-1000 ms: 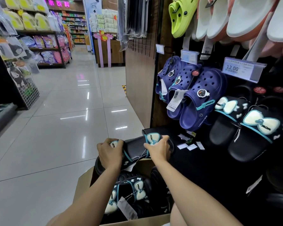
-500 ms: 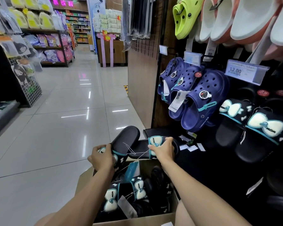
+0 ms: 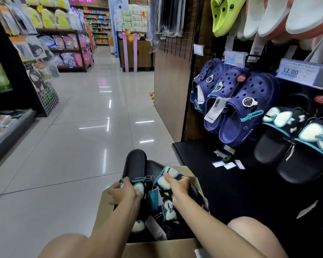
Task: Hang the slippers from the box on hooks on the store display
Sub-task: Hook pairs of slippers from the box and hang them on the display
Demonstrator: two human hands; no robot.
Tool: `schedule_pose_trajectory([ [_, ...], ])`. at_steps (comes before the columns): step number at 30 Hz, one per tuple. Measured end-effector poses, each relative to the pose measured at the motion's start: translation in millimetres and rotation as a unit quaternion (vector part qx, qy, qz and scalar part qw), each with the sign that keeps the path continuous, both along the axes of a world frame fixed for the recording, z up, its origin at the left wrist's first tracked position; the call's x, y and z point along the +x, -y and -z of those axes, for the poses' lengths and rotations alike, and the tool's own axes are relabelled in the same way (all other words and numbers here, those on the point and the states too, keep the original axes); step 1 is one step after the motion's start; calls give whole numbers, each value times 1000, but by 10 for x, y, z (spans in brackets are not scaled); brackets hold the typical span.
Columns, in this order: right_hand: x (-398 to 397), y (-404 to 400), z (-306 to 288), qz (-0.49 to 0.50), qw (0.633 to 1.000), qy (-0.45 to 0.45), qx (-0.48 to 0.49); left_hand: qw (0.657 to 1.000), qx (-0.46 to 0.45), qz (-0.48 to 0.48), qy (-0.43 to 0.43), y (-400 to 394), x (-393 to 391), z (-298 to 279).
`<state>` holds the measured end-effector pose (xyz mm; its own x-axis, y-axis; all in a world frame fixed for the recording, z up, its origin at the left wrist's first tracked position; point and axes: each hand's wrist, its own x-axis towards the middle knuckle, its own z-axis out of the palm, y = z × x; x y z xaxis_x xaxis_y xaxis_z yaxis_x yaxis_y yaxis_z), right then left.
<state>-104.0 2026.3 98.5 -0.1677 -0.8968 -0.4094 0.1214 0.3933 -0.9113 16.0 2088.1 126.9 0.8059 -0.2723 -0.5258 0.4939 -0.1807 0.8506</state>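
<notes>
Slippers (image 3: 138, 175) sat in our grip, one black slide to each hand, raised just above the open box (image 3: 162, 246) at our knees. Our left hand (image 3: 124, 191) was closed over the bow strap of one slipper, whose sole pointed up and away toward the floor (image 3: 73, 146). Our right hand (image 3: 177, 185) was clamped on the white bow of the other, thumb pressed on top. A thin white string ran between the two, and a teal tag (image 3: 153, 200) dangled below it, so we judged them a tied pair. Under them, more bow slippers lay in the box; how many we could not tell, since the bottom was dark.

Beyond the box, to our right, stood the display. Matching black pairs (image 3: 296, 146) hung there already, beside blue clogs (image 3: 241, 112), under a price label (image 3: 304, 73) reading 12.00. Loose paper slips (image 3: 226, 163) lay on the black ledge below.

We took the step in hand to be the lift-out: the pair was clear of the box but nowhere near a hook. Next we would need to bring the pair up and right to the black row, find the loop or string that takes the hook, and slide it on without knocking the pairs already hanging. The hooks themselves were mostly hidden behind stock.
</notes>
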Motion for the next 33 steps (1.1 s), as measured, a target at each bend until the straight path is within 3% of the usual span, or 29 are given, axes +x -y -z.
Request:
schedule_pose_trajectory([
  [9,13,-383,619,71,990,99,78,1000,17,-13,-18,-256,-185,268],
  [17,-35,-653,687,52,977,150,144,999,37,26,-24,-619,-431,526],
  [27,-142,-977,800,68,954,219,193,976,77,152,135,-1050,-582,756],
  [29,-131,-1001,784,68,953,222,196,984,84,119,100,-1086,-593,806],
  [33,-96,-1076,763,67,954,213,200,996,51,38,-63,-1079,-678,870],
])
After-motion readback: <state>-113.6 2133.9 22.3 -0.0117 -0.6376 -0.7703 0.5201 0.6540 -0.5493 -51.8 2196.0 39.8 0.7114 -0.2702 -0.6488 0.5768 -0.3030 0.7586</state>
